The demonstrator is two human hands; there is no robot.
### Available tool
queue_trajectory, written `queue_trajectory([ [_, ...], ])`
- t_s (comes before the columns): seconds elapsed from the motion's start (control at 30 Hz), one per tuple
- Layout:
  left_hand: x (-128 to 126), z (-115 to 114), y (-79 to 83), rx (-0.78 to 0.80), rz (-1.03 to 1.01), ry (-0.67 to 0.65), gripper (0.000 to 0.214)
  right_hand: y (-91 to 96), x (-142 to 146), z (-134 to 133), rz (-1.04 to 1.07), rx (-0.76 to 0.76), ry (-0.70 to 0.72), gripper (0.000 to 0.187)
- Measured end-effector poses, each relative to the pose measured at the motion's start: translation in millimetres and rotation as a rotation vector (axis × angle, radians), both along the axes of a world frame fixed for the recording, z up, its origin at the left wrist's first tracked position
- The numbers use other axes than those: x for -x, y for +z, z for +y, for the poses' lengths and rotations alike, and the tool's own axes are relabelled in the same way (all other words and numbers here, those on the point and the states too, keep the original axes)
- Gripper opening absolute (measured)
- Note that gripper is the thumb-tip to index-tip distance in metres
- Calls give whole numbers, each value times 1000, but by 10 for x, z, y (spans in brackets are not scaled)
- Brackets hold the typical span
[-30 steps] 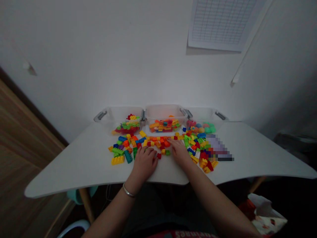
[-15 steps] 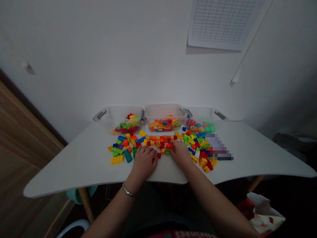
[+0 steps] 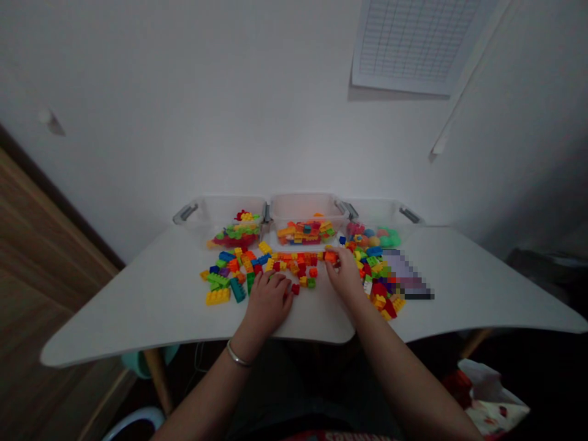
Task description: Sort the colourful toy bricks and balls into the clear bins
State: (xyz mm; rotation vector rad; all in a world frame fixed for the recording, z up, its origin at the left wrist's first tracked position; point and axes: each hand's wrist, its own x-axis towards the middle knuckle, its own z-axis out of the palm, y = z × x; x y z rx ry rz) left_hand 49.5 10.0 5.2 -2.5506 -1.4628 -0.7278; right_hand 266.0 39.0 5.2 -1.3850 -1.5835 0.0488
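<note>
Dim, soft light; wide-angle bending at edges; corners darker

left hand point(image 3: 269, 303), right hand point(image 3: 345, 278) | ahead: scattered plastic bricks point(image 3: 298, 263), then bins point(image 3: 307, 214) | passable: white tabletop point(image 3: 128, 306) leftward

Your head camera looks forward and down from above your left hand point(image 3: 269, 303) and right hand point(image 3: 344, 282). This single close, wide view takes in the tabletop point(image 3: 138, 312) and the wall point(image 3: 229, 122) beyond.

A white wall point(image 3: 184, 110) rises behind a white table point(image 3: 119, 312) on wooden legs, with a gridded paper chart point(image 3: 416, 46) above and a wood-panelled door point(image 3: 41, 269) at left.
</note>
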Motion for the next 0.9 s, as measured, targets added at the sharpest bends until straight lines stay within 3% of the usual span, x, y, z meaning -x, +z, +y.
queue_trajectory([
  [0.13, 5, -4, -3, -4, -9, -8, 21, 392, -156, 220, 162, -89, -58, 33],
  [0.23, 8, -2, -10, -3, -11, -11, 21, 713, -256, 467, 106, -152, -21, 32],
  [0.33, 9, 5, -21, -5, -25, -13, 21, 893, -290, 741, 28, -138, -21, 34],
  [0.47, 15, 17, -39, -17, -26, -7, 22, 920, -253, 981, -120, -20, -101, 34],
  [0.57, 17, 17, -41, -12, -14, -3, 22, 886, -213, 1024, -315, 110, -112, 28],
  [0.67, 13, 9, -30, -3, -13, -6, 22, 860, -189, 1022, -469, 159, -144, 36],
  [0.9, 18, 20, -47, -10, -32, -20, 22, 799, -255, 1088, -401, 106, -72, 37],
])
